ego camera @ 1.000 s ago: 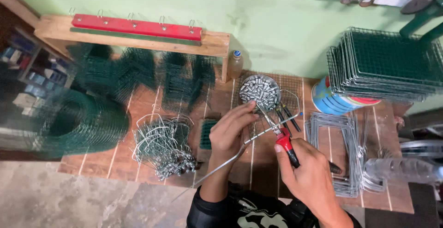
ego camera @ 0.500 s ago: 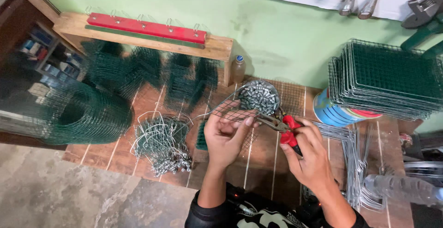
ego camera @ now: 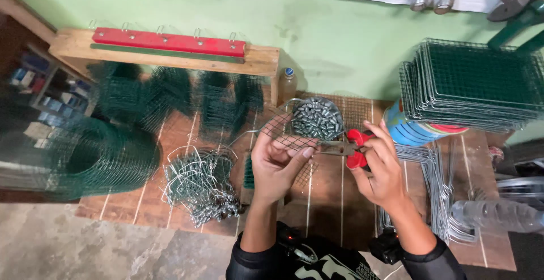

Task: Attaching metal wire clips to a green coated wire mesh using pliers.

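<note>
Left hand point(ego camera: 277, 164) closed around a small panel of wire mesh point(ego camera: 286, 133), fingers curled over its near edge, panel held flat above the desk point(ego camera: 170, 138). Right hand point(ego camera: 381, 167) gripped on red-handled pliers point(ego camera: 347, 147); their nose points toward the left hand and meets the mesh edge at the left fingertips. Just beyond both hands, a round bowl of small metal clips point(ego camera: 317, 118), its rim close to the far edge of the mesh. Left of the left hand, a tangle of bent bare wire pieces point(ego camera: 198, 181) on the desk, near but not touching the hand. Further left, a big roll of green mesh point(ego camera: 85, 155) at the desk's left edge. Beyond that tangle, folded green mesh pieces point(ego camera: 170, 96) under a wooden shelf with a red strip point(ego camera: 170, 42) against the green wall. Right of the right hand, a blue drum point(ego camera: 411, 130) carrying a stack of green wire baskets point(ego camera: 479, 84); nearer, a stack of bare wire frames point(ego camera: 430, 192) running to the desk's near edge, just beside the right wrist. Open room: a bare strip of wooden planks beneath and between the hands, reaching back to the person's body; sides are crowded.
</note>
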